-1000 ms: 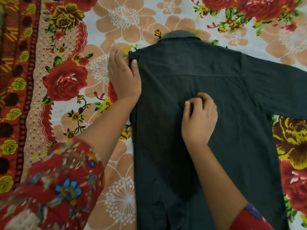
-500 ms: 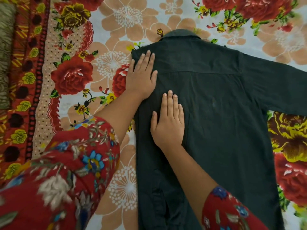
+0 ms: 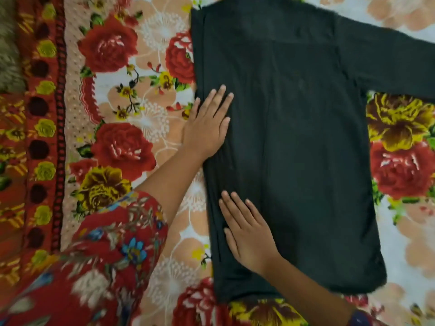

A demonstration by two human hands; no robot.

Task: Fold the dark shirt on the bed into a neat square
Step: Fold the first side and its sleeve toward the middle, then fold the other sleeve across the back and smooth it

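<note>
**Both palms flat on the dark shirt**

The dark green-black cotton shirt [image 3: 294,149] lies flat on the flowered red and peach bedsheet [image 3: 117,114], filling the centre and right of the frame. The left hand [image 3: 207,128] presses its left folded edge, fingers straight and spread on the cloth. The right hand [image 3: 247,234] lies lower, fingers also straight, flat on the fabric.
</note>
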